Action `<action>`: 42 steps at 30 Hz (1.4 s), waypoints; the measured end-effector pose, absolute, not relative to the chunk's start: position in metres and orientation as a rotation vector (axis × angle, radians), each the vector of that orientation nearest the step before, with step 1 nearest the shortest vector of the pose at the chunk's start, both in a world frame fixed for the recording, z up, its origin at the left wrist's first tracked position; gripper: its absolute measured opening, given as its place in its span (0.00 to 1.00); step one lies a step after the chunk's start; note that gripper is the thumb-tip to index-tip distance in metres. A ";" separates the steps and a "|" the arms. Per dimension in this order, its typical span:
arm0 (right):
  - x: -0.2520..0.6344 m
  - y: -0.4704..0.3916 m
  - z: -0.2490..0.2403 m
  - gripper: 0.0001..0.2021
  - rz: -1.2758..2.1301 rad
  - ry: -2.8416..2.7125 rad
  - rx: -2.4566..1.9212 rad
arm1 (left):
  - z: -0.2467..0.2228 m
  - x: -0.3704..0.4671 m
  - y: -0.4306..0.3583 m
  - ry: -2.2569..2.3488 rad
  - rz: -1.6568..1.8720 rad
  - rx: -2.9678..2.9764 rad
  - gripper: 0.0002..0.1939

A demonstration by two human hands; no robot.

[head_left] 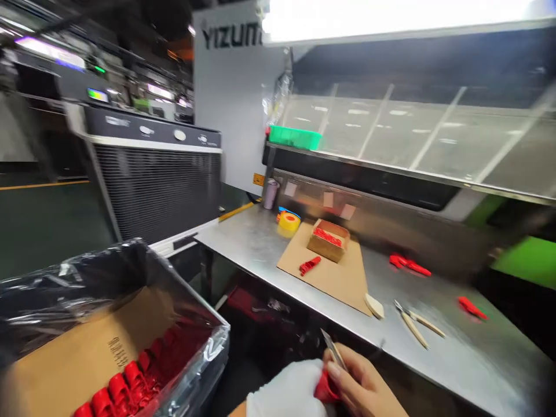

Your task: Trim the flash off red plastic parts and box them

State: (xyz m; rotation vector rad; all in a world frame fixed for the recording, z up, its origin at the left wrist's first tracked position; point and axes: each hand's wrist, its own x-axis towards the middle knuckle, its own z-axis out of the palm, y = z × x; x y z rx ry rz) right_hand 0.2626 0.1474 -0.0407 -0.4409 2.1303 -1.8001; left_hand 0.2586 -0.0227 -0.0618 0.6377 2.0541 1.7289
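Holding a knife [333, 349] in closed bare fingers, the right hand [367, 382] has its blade pointing up and away, just above a red part [325, 389] between the two hands. The left hand [286, 391], in a white glove, seems closed on that part (its fingertips are lost in blur, so the exact grip is hard to tell). The closest danger, as I judge it, is a slip: if the smooth-looking part turned in the glove, the edge could skid into the cloth or onto the bare right thumb, or gouge the part itself. Holding the work off the table, with no firm surface visible beneath it, would make that likelier.

To the left, a bin [217, 347] lined with dark plastic holds a row of red pieces [124, 385] beside brown cardboard [65, 365]. The loose liner could snag or tear if a blade brushed it, and a carelessly dropped part could knock the row askew.

Beyond the hands, on the metal table [243, 243], pliers [417, 327] lie with handles apart near a cream-coloured object [374, 306]; a sleeve could catch either and push it off the front edge. Farther in, a single red piece [310, 266] rests on a cardboard sheet [343, 284] before an open box [325, 251]; a bump to the sheet could shift both. Behind them sits yellow tape [289, 220], less exposed.
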 end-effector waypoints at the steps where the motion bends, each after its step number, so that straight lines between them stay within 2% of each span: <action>1: 0.262 0.148 -0.039 0.26 -1.816 2.162 -0.477 | -0.061 0.260 -0.024 2.048 1.740 0.626 0.05; 6: 0.257 0.169 -0.030 0.20 -1.727 2.346 -0.432 | -0.071 0.253 -0.030 2.117 1.700 0.406 0.06; 13: 0.259 0.188 -0.020 0.11 -1.206 2.850 -0.670 | -0.087 0.246 -0.022 2.067 1.688 0.376 0.16; 19: 0.252 0.190 -0.024 0.09 -0.857 3.033 -0.824 | -0.077 0.237 -0.011 2.074 1.542 0.476 0.16; 27: 0.246 0.198 -0.035 0.09 -0.778 3.082 -0.896 | -0.070 0.234 -0.007 2.098 1.445 0.541 0.18; 36: 0.244 0.200 -0.037 0.10 -0.721 3.074 -0.960 | -0.063 0.235 0.000 2.082 1.338 0.551 0.11; 42: 0.243 0.201 -0.034 0.10 -0.704 3.057 -0.972 | -0.057 0.234 0.002 2.098 1.335 0.564 0.13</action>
